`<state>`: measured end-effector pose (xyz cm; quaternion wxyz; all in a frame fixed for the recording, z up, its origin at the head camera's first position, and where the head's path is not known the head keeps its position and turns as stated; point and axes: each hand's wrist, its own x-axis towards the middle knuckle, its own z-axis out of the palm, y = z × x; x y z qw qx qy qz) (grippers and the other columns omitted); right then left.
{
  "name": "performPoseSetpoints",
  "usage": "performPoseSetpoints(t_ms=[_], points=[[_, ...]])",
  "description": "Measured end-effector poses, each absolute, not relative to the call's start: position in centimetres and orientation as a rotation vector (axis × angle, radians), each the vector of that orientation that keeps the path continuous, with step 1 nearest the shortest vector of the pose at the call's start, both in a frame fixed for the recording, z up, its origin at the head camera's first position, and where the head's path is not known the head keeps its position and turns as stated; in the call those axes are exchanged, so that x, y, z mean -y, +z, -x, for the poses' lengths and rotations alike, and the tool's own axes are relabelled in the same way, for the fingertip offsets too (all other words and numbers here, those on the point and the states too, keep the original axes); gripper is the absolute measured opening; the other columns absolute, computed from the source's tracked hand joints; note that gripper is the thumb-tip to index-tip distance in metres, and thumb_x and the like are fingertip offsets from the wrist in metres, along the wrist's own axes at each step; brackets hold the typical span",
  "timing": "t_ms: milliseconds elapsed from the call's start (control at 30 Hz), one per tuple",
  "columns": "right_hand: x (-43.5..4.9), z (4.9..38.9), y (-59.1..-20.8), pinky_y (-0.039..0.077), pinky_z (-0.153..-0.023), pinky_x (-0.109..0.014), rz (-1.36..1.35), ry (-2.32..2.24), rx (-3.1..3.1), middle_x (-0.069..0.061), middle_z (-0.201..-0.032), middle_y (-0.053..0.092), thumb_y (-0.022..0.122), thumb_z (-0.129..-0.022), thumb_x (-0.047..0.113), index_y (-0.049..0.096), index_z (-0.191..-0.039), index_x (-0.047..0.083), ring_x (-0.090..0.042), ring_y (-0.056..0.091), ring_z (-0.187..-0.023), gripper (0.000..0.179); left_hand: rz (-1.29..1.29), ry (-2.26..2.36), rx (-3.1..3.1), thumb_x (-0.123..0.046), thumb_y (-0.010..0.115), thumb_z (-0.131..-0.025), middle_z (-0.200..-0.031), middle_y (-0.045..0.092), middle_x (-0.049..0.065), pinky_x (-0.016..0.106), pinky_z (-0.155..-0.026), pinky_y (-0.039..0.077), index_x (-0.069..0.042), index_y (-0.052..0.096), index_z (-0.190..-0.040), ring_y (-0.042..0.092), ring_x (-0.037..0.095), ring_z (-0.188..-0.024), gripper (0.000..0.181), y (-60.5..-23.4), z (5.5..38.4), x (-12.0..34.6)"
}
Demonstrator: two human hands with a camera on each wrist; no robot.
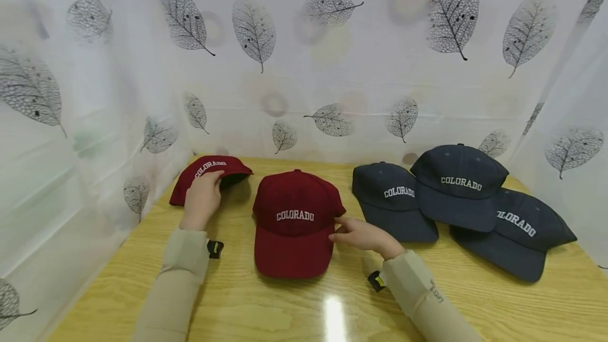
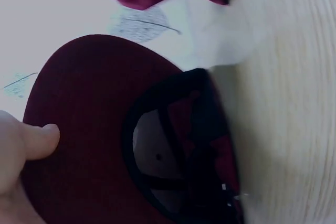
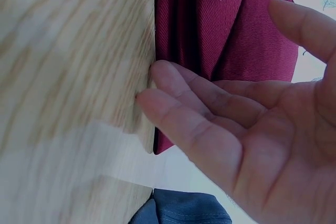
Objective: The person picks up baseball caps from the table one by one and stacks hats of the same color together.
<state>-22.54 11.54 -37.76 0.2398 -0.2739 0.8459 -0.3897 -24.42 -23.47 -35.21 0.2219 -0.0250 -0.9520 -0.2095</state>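
At the far left of the table, my left hand [image 1: 201, 199] pinches the brim of a dark red cap [image 1: 184, 184] lettered COLORADO. In the left wrist view the thumb [image 2: 42, 141] presses on the brim's underside, and the cap's dark inner band and back strap show. A second red cap [image 1: 295, 194] sits in the middle, brim toward me. Beside its right side is my right hand [image 1: 363, 236], fingers loosely extended. The right wrist view has those fingertips [image 3: 165, 72] right at the cap's lower edge, low over the tabletop, with the thumb apart.
Three navy COLORADO caps stand at the right: one [image 1: 380, 189] at the left, one [image 1: 459, 173] overlapping it, and another [image 1: 522, 231] nearer the right edge. A leaf-patterned sheet [image 1: 294, 83] hangs behind the wooden table [image 1: 266, 315] and along its sides.
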Motion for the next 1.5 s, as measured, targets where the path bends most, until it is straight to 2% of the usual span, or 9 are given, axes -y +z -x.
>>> performPoseSetpoints(t_ms=[267, 500, 700, 1067, 1233, 1400, 1500], points=[[-11.5, 22.6, -37.8, 0.046, -0.075, -0.036, 0.751, -1.064, -2.314, -0.017, -0.107, 0.057, 0.053, -0.088, 0.022, 0.034, -0.129, -0.010, -0.023, 0.056, -0.095, 0.055, 0.063, -0.594, 2.474, -0.001, 0.047, -0.088, -0.100, 0.061, 0.020, 0.050, -0.071, 0.042, -0.001, 0.061, -0.107, 0.055, 0.039, -0.086, 0.023, -34.1, 22.5, 23.0], [-11.5, 22.6, -37.8, 0.045, -0.077, -0.036, 0.744, -1.051, -2.325, -0.017, -0.112, 0.055, 0.052, -0.089, 0.023, 0.033, -0.130, -0.010, -0.023, 0.055, -0.097, 0.055, 0.080, -0.579, 2.322, -0.001, 0.049, -0.088, -0.098, 0.061, 0.019, 0.050, -0.069, 0.042, -0.001, 0.062, -0.105, 0.054, 0.038, -0.085, 0.022, -32.8, 21.4, 22.4], [-11.5, 22.6, -37.8, 0.045, -0.077, -0.037, 0.732, -1.072, -2.315, -0.016, -0.111, 0.055, 0.051, -0.090, 0.022, 0.033, -0.130, -0.009, -0.023, 0.055, -0.096, 0.055, 0.189, -0.591, 2.171, 0.003, 0.050, -0.086, -0.097, 0.062, 0.019, 0.047, -0.075, 0.042, 0.002, 0.063, -0.101, 0.055, 0.036, -0.087, 0.020, -30.9, 19.9, 21.5], [-11.5, 22.5, -37.8, 0.045, -0.076, -0.036, 0.762, -1.068, -2.308, -0.018, -0.113, 0.054, 0.051, -0.090, 0.022, 0.031, -0.130, -0.011, -0.024, 0.055, -0.097, 0.056, 0.384, -0.614, 1.925, 0.006, 0.055, -0.082, -0.090, 0.063, 0.016, 0.040, -0.073, 0.044, 0.003, 0.064, -0.093, 0.056, 0.032, -0.082, 0.015, -27.7, 16.1, 19.0], [-11.5, 22.5, -37.8, 0.045, -0.077, -0.036, 0.754, -1.075, -2.304, -0.018, -0.114, 0.053, 0.052, -0.089, 0.022, 0.032, -0.131, -0.009, -0.024, 0.055, -0.097, 0.056, 0.447, -0.622, 1.812, -0.001, 0.054, -0.086, -0.084, 0.063, 0.015, 0.037, -0.070, 0.043, 0.003, 0.064, -0.090, 0.056, 0.030, -0.075, 0.012, -26.6, 14.4, 18.0], [-11.5, 22.6, -37.8, 0.045, -0.077, -0.036, 0.769, -1.082, -2.292, -0.018, -0.112, 0.054, 0.051, -0.090, 0.021, 0.031, -0.130, -0.010, -0.025, 0.055, -0.097, 0.055, 0.521, -0.573, 1.724, -0.014, 0.049, -0.091, -0.082, 0.063, 0.013, 0.033, -0.071, 0.044, 0.002, 0.065, -0.088, 0.058, 0.028, -0.074, 0.022, -26.1, 13.2, 17.0], [-11.5, 22.6, -37.8, 0.045, -0.076, -0.036, 0.784, -1.088, -2.283, -0.019, -0.110, 0.055, 0.052, -0.089, 0.020, 0.031, -0.130, -0.012, -0.025, 0.055, -0.097, 0.055, 0.559, -0.572, 1.701, -0.014, 0.049, -0.091, -0.082, 0.063, 0.012, 0.031, -0.070, 0.044, 0.001, 0.065, -0.087, 0.058, 0.027, -0.073, 0.022, -26.1, 12.9, 16.4]])
